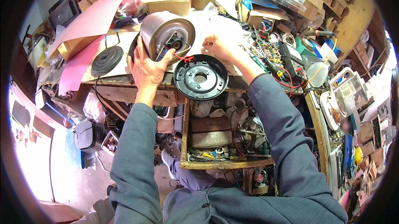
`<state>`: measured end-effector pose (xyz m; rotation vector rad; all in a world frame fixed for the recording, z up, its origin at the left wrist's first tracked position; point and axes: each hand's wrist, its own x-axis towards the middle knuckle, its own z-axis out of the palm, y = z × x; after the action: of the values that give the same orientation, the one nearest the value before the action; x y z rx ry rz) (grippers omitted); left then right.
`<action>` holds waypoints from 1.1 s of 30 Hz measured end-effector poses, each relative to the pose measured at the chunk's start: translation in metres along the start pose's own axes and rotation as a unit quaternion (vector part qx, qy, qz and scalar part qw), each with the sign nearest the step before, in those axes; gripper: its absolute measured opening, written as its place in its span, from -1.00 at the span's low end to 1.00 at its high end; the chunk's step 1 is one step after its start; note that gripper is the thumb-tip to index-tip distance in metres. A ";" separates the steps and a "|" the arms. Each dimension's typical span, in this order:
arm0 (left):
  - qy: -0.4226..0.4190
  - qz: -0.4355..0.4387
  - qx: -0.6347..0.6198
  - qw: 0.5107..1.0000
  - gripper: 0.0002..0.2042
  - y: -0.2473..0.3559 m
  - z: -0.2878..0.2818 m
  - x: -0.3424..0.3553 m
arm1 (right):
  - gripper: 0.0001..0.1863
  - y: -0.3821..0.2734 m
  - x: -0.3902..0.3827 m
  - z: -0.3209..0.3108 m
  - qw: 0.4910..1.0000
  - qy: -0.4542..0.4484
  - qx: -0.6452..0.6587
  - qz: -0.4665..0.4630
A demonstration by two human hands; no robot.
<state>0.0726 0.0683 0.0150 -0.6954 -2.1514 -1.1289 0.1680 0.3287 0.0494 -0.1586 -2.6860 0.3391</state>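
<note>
A metal electric kettle body (151,26) lies tilted on its side on the workbench, its underside with a black connector turned toward me. My left hand (149,69) is closed around its near left edge, thumb by the connector. Red wires (185,59) run out from the underside. Just below and to the right lies a round black plastic base cover (189,79) with a hole in its middle. Beyond this cover, my right hand (223,48) hovers over or rests on the bench with fingers pinched together. Whatever they may hold is too small to make out.
A black kettle power base (107,60) with a cord sits at the left. Below the bench edge, an open wooden drawer (226,165) holds tools and parts. Tangled wires and tools (270,51) crowd the right side. Cardboard boxes (168,2) and a pink sheet (93,20) stand behind.
</note>
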 end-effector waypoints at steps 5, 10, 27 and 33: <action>-0.008 -0.017 0.015 1.000 0.16 -0.003 -0.005 -0.001 | -0.77 -0.028 0.005 -0.010 0.988 -0.052 -0.140 -0.025; 0.004 -0.007 0.015 1.000 0.14 -0.003 -0.009 -0.001 | -0.75 -0.018 0.020 -0.001 0.997 -0.050 -0.052 0.028; -0.011 -0.010 0.020 1.000 0.17 -0.002 -0.002 0.000 | -0.93 -0.107 0.008 0.023 0.815 0.169 0.464 0.304; -0.007 -0.012 0.017 1.000 0.18 -0.001 -0.001 0.000 | -0.92 -0.110 0.012 0.046 0.811 0.246 0.442 0.294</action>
<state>0.0719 0.0666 0.0152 -0.6658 -2.1905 -1.0990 0.1311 0.2144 0.0424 -0.6753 -1.6730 1.4565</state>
